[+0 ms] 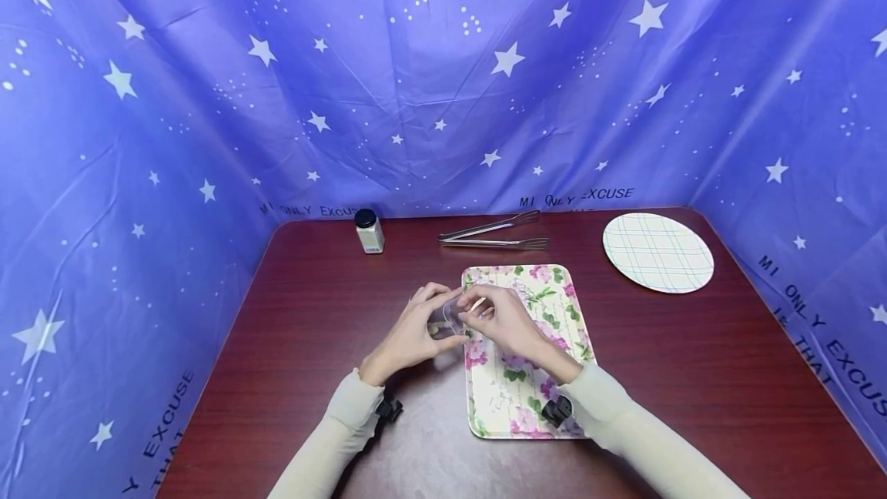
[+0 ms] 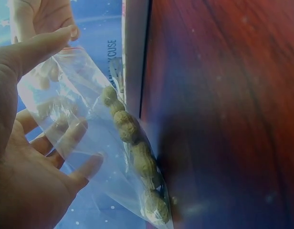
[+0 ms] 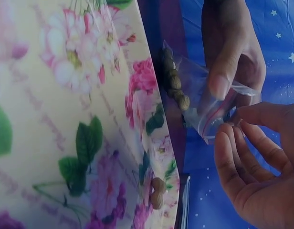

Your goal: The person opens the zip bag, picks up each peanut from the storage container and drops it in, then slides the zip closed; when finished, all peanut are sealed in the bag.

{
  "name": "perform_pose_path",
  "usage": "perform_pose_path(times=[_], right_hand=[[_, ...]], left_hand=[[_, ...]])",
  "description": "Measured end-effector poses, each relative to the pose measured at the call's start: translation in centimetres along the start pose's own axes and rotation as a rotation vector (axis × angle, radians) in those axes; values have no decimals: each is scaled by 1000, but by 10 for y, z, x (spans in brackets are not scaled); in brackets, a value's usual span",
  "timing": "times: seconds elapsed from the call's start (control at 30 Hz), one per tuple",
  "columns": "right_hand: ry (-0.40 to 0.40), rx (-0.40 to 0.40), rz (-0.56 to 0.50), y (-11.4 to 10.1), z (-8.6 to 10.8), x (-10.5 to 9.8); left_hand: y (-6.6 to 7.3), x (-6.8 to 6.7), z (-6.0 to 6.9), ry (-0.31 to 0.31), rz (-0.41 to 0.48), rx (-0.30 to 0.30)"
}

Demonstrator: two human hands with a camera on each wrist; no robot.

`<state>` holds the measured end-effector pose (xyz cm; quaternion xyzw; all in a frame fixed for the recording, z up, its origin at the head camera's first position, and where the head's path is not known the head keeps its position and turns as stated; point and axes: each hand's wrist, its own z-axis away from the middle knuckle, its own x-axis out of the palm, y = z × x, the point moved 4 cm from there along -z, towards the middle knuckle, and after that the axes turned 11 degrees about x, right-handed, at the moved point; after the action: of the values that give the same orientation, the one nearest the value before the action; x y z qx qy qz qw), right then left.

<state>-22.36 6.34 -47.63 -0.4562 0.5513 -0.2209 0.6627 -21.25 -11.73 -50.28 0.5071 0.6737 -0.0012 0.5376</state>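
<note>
A clear zip bag (image 2: pixel 75 95) with several unshelled peanuts (image 2: pixel 132 143) lined up along its lower edge hangs between the two hands, by the tray's left side. My left hand (image 1: pixel 413 327) holds the bag near its mouth, thumb on one face and fingers behind it. At the red-lined opening, the thumb and fingertips of my right hand (image 1: pixel 504 322) pinch the bag's rim. Below the right hand lies a floral tray (image 1: pixel 495 399), and a loose peanut (image 3: pixel 157 193) rests on it in the right wrist view.
Metal tongs (image 1: pixel 478 242) lie behind the tray. A black-capped jar (image 1: pixel 369 233) stands at the back left of the dark red table (image 1: pixel 291 345). At the back right is a checked oval plate (image 1: pixel 658 252). A blue star-printed curtain (image 1: pixel 395 75) encloses the table's back and sides.
</note>
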Motion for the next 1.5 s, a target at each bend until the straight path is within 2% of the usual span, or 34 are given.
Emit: perform_pose_path(times=[0.33,0.57,0.73,1.07,1.27,1.5], right_hand=[[56,23,46,11,-2,-21],[37,45,101,27,-9,-34],[0,76,129,40,-15,-38],[-38,85,149,57,-23,-33],[-65,45,211,57,-23,-25],[-96,64,219,59,-22,-21]], left_hand=[[-3,2,0,-21,10,-21],[-3,2,1,-11,2,-21],[-4,3,1,-26,9,-41],[-3,3,2,-32,-5,-43],[-3,2,2,-19,5,-37],[-5,2,3,-20,3,-35]])
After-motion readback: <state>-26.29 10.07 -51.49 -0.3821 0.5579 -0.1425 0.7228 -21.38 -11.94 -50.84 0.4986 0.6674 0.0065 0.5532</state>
